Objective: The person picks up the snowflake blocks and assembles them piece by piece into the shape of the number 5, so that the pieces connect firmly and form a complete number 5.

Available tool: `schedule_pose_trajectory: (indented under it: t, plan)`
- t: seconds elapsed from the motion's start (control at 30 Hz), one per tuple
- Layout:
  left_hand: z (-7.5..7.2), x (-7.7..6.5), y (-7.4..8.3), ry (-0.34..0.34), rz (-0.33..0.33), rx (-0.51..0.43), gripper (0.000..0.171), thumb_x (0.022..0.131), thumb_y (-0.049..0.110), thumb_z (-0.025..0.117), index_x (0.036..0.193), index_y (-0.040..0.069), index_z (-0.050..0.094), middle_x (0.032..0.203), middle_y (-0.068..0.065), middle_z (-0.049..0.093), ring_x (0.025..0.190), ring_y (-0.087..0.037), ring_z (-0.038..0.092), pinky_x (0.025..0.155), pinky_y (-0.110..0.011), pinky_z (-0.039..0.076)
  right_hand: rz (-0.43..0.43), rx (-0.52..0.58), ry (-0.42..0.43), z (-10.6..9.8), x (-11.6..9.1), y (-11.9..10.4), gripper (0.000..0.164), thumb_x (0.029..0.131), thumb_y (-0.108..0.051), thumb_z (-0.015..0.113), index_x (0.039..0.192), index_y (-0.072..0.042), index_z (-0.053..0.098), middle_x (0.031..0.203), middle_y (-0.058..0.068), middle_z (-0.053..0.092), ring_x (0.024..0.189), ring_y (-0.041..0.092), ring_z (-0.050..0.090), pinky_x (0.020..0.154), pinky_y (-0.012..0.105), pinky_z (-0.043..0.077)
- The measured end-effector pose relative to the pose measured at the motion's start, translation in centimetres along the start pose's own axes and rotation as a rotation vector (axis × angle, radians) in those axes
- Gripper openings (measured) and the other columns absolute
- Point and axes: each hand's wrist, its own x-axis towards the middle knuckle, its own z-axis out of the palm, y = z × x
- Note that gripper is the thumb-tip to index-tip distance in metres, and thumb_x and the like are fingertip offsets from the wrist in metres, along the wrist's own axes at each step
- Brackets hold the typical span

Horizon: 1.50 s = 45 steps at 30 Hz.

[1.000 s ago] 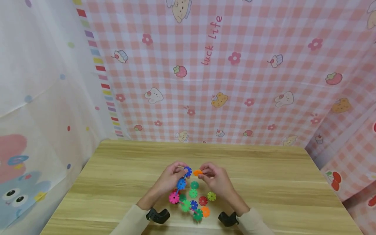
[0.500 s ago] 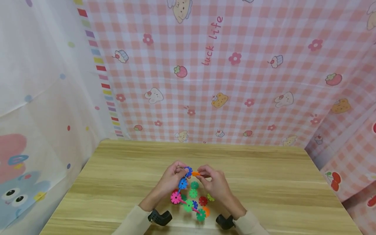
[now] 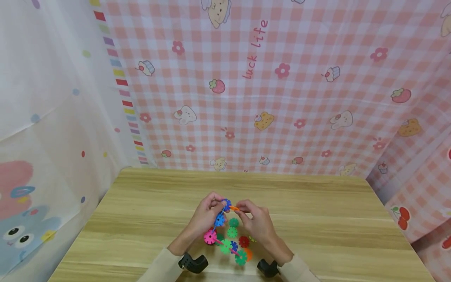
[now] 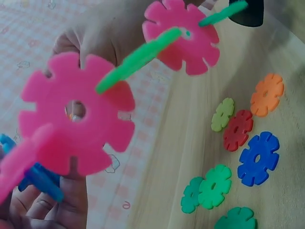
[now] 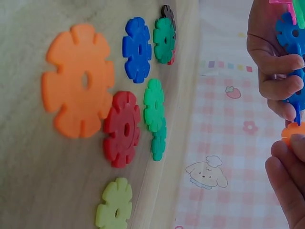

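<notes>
My left hand (image 3: pixel 207 214) pinches a dark blue notched disc (image 3: pixel 228 203) at the upper end of a chain of slotted flower-shaped discs. Below it the chain runs through a lighter blue disc (image 3: pixel 219 220), a pink disc (image 3: pixel 210 236) and a light green disc (image 3: pixel 226 246) to a darker green disc (image 3: pixel 241 257). An orange disc (image 3: pixel 234 208), seen nearly edge-on, is pinched between thumb and fingers of my right hand (image 3: pixel 258 219). In the right wrist view this orange disc (image 5: pixel 290 130) meets the lower edge of the blue end piece. Fingertips partly cover both discs.
On the wooden table (image 3: pixel 317 219) lie loose discs: an orange disc (image 5: pixel 59 90), a red disc (image 5: pixel 119 136), a blue disc (image 5: pixel 131 50), a yellow-green disc (image 5: pixel 107 210) and several green ones. A checked pink curtain (image 3: pixel 299 98) hangs behind the table.
My right hand has moved left, bringing the orange disc from a gap away up against the dark blue disc. The hanging chain has shifted slightly right.
</notes>
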Motion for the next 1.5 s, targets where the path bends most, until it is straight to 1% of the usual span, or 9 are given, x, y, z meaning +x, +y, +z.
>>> schedule_pose_trajectory:
  t: [0.17, 0.27, 0.57, 0.7, 0.83, 0.97, 1.13, 1.33, 1.5]
  plan:
    - [0.0, 0.0, 0.0, 0.017, 0.000, -0.015, 0.014, 0.103, 0.010, 0.051, 0.108, -0.003, 0.050, 0.089, -0.010, 0.064, 0.064, -0.020, 0.063, 0.054, -0.028, 0.055, -0.033, -0.002, 0.030, 0.2, 0.0, -0.2, 0.024, 0.075, 0.014, 0.077, 0.091, 0.000, 0.066, 0.080, 0.008, 0.075, 0.072, 0.018, 0.074, 0.065, 0.019, 0.057]
    - [0.1, -0.1, 0.0, 0.024, 0.004, -0.013, 0.013, 0.103, 0.010, 0.051, 0.107, -0.002, 0.050, 0.089, -0.008, 0.064, 0.064, -0.019, 0.063, 0.053, -0.026, 0.054, -0.039, -0.001, 0.039, 0.3, 0.0, -0.3, 0.023, 0.075, 0.015, 0.076, 0.091, 0.001, 0.065, 0.079, 0.010, 0.074, 0.071, 0.018, 0.073, 0.065, 0.018, 0.057]
    - [0.3, -0.2, -0.2, 0.030, 0.031, 0.003, 0.014, 0.103, 0.011, 0.052, 0.107, -0.002, 0.052, 0.090, -0.013, 0.063, 0.061, -0.018, 0.063, 0.055, -0.032, 0.057, -0.068, -0.043, 0.073, 0.9, -0.4, -0.2, 0.024, 0.073, 0.016, 0.077, 0.087, 0.001, 0.065, 0.078, 0.010, 0.074, 0.071, 0.019, 0.073, 0.066, 0.018, 0.057]
    - [0.6, -0.1, -0.2, 0.045, 0.020, 0.017, 0.012, 0.102, 0.010, 0.053, 0.106, -0.001, 0.053, 0.090, -0.015, 0.062, 0.063, -0.021, 0.064, 0.056, -0.032, 0.057, -0.073, -0.067, 0.085, 1.1, -0.5, -0.2, 0.024, 0.073, 0.015, 0.078, 0.087, 0.001, 0.065, 0.077, 0.009, 0.073, 0.070, 0.017, 0.073, 0.065, 0.019, 0.057]
    - [0.7, 0.0, -0.2, 0.057, 0.011, 0.027, 0.011, 0.102, 0.009, 0.053, 0.105, -0.001, 0.053, 0.089, -0.014, 0.062, 0.063, -0.020, 0.064, 0.058, -0.035, 0.059, -0.066, -0.069, 0.089, 1.1, -0.5, -0.3, 0.022, 0.075, 0.013, 0.078, 0.087, 0.001, 0.065, 0.077, 0.009, 0.073, 0.070, 0.016, 0.072, 0.065, 0.019, 0.057]
    - [0.5, 0.1, -0.2, 0.043, 0.013, 0.032, 0.010, 0.103, 0.009, 0.052, 0.106, 0.000, 0.053, 0.089, -0.014, 0.061, 0.062, -0.018, 0.063, 0.058, -0.038, 0.059, -0.045, -0.072, 0.083, 1.1, -0.5, -0.4, 0.021, 0.076, 0.011, 0.078, 0.088, 0.000, 0.065, 0.078, 0.009, 0.073, 0.071, 0.017, 0.073, 0.065, 0.020, 0.057]
    - [0.2, 0.1, -0.2, 0.029, 0.006, 0.024, 0.012, 0.103, 0.010, 0.052, 0.108, -0.002, 0.052, 0.091, -0.018, 0.061, 0.062, -0.018, 0.063, 0.057, -0.033, 0.057, -0.022, -0.075, 0.067, 1.1, -0.3, -0.4, 0.020, 0.078, 0.009, 0.078, 0.090, 0.000, 0.065, 0.079, 0.009, 0.074, 0.072, 0.018, 0.073, 0.066, 0.020, 0.057]
    - [-0.1, 0.1, -0.2, 0.021, -0.018, 0.002, 0.014, 0.103, 0.010, 0.051, 0.110, -0.002, 0.051, 0.090, -0.011, 0.062, 0.063, -0.019, 0.064, 0.060, -0.033, 0.058, -0.017, -0.029, 0.039, 1.2, -0.2, -0.4, 0.020, 0.079, 0.009, 0.077, 0.093, 0.001, 0.065, 0.082, 0.012, 0.074, 0.073, 0.020, 0.074, 0.067, 0.020, 0.057]
    - [-0.5, 0.1, -0.2, 0.009, -0.034, -0.004, 0.015, 0.104, 0.012, 0.050, 0.111, -0.002, 0.050, 0.090, -0.011, 0.060, 0.065, -0.021, 0.064, 0.062, -0.036, 0.059, 0.015, 0.004, 0.007, 1.3, -0.1, -0.4, 0.020, 0.081, 0.009, 0.076, 0.097, 0.002, 0.065, 0.085, 0.012, 0.075, 0.076, 0.021, 0.074, 0.070, 0.018, 0.057]
